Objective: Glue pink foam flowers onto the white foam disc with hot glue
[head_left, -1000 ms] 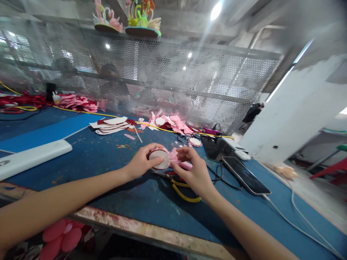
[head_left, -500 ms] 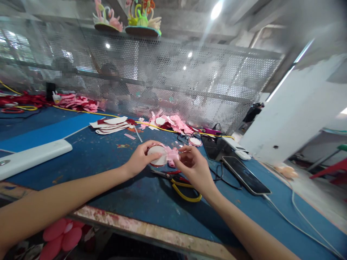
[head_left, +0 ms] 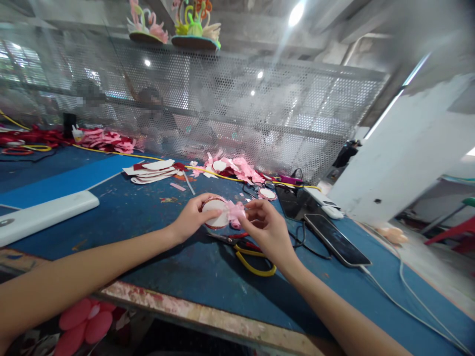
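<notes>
Above the blue table, my left hand [head_left: 192, 217] grips a round white disc [head_left: 216, 220] with a reddish rim, its thumb lying across the white face. A pink ribbon piece [head_left: 235, 211] sits at the disc's right edge and looks joined to it. My right hand [head_left: 266, 225] pinches that ribbon between thumb and fingers. A small pink curled bit hangs just under the ribbon. Scissors [head_left: 256, 264] with yellow and red handles lie on the table beneath my hands, partly covered by my right hand.
Stacked white cut pieces [head_left: 152, 171] lie left of centre, with pink ribbon scraps [head_left: 241, 168] behind. A phone [head_left: 337, 241] on a white cable rests at right. A long white object [head_left: 48, 215] lies at left. A perforated metal screen [head_left: 222, 109] stands behind the table.
The pink ribbon at the disc's edge has shifted very slightly and shows a little differently. Both hands keep nearly the same place and hold.
</notes>
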A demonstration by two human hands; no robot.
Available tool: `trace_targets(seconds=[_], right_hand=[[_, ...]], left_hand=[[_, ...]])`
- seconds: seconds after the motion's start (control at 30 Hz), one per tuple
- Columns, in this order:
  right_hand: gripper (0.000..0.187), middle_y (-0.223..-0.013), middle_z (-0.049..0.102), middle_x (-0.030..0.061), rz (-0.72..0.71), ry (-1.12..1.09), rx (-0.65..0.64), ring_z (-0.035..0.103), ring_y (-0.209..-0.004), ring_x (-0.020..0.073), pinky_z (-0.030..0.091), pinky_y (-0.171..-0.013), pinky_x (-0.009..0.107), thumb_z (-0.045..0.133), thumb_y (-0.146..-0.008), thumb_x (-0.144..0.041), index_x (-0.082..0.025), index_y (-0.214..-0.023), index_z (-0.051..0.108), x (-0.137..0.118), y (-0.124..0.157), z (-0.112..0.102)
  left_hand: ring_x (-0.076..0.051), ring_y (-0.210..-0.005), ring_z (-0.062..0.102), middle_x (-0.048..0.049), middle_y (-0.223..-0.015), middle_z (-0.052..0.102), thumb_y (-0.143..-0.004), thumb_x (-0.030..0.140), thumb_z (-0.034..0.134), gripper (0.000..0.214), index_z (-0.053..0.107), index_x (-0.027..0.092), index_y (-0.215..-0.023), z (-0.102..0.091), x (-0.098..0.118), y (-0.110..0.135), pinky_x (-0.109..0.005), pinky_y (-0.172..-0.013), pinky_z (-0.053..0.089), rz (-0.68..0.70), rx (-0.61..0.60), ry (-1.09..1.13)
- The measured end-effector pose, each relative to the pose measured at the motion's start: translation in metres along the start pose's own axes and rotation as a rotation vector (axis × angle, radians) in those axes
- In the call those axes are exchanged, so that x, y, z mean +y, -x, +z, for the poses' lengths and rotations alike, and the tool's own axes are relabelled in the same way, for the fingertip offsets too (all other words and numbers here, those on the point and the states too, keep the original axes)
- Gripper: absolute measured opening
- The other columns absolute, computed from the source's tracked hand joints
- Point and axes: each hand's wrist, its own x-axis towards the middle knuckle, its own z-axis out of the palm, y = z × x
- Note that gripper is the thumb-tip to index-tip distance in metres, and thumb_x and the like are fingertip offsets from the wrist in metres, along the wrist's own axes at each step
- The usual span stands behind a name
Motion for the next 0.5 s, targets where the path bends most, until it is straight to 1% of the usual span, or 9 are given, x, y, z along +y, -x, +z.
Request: trace_targets(seconds=[0.07, 0.17, 0.27, 0.33, 0.4, 0.5], right_hand=[[0.027, -0.067, 0.059, -0.002, 0.034, -0.073, -0.004, 0.055, -0.057, 0.0107, 0.045, -0.052, 0.022, 0.065, -0.071, -0.033, -0.019, -0.089, 0.05, -0.001, 0.0, 0.0], [0.03, -0.072, 0.061, -0.0009, 0.126, -0.238, 0.013, 0.058, -0.061, 0.0114, 0.047, -0.054, 0.022, 0.066, -0.07, -0.036, -0.019, -0.091, 0.054, -0.002, -0.001, -0.002], [0.028, -0.071, 0.062, 0.0005, 0.218, -0.32, 0.056, 0.056, -0.059, 0.0105, 0.047, -0.052, 0.021, 0.067, -0.069, -0.04, -0.018, -0.085, 0.063, -0.002, -0.003, -0.004], [0.028, -0.067, 0.062, 0.001, 0.258, -0.331, 0.084, 0.054, -0.056, 0.0094, 0.046, -0.049, 0.02, 0.068, -0.067, -0.042, -0.017, -0.078, 0.066, -0.002, -0.005, -0.005], [0.028, -0.065, 0.062, 0.0012, 0.28, -0.321, 0.103, 0.051, -0.053, 0.0082, 0.044, -0.047, 0.019, 0.07, -0.065, -0.043, -0.016, -0.074, 0.068, -0.002, -0.007, -0.005], [0.029, -0.061, 0.061, 0.0011, 0.299, -0.289, 0.119, 0.048, -0.051, 0.0068, 0.043, -0.046, 0.018, 0.072, -0.062, -0.042, -0.015, -0.073, 0.07, -0.003, -0.007, -0.006]], left_hand=[[-0.014, -0.075, 0.058, -0.0021, -0.086, 0.064, -0.06, 0.025, 0.071, 0.033, 0.062, 0.015, -0.091, 0.001, 0.001, 0.0, -0.024, -0.068, 0.047, -0.06, 0.011, 0.101], [-0.013, -0.067, 0.058, -0.0013, -0.08, 0.063, -0.059, 0.024, 0.073, 0.036, 0.06, 0.014, -0.091, 0.003, 0.003, 0.001, -0.025, -0.063, 0.048, -0.166, 0.045, 0.241], [-0.013, -0.064, 0.058, -0.0014, -0.079, 0.063, -0.058, 0.025, 0.073, 0.037, 0.059, 0.013, -0.091, 0.002, 0.003, -0.002, -0.025, -0.062, 0.049, -0.186, 0.086, 0.27], [-0.013, -0.067, 0.059, -0.0019, -0.081, 0.064, -0.061, 0.026, 0.072, 0.036, 0.059, 0.014, -0.091, -0.001, 0.0, -0.004, -0.026, -0.064, 0.049, -0.131, 0.092, 0.199], [-0.015, -0.074, 0.061, -0.0027, -0.085, 0.064, -0.064, 0.026, 0.071, 0.034, 0.059, 0.014, -0.092, -0.005, -0.003, -0.006, -0.025, -0.068, 0.049, -0.023, 0.079, 0.048], [-0.017, -0.082, 0.063, -0.0038, -0.089, 0.066, -0.067, 0.026, 0.07, 0.038, 0.056, 0.016, -0.101, -0.011, -0.004, -0.006, -0.026, -0.072, 0.05, 0.157, 0.03, -0.215]])
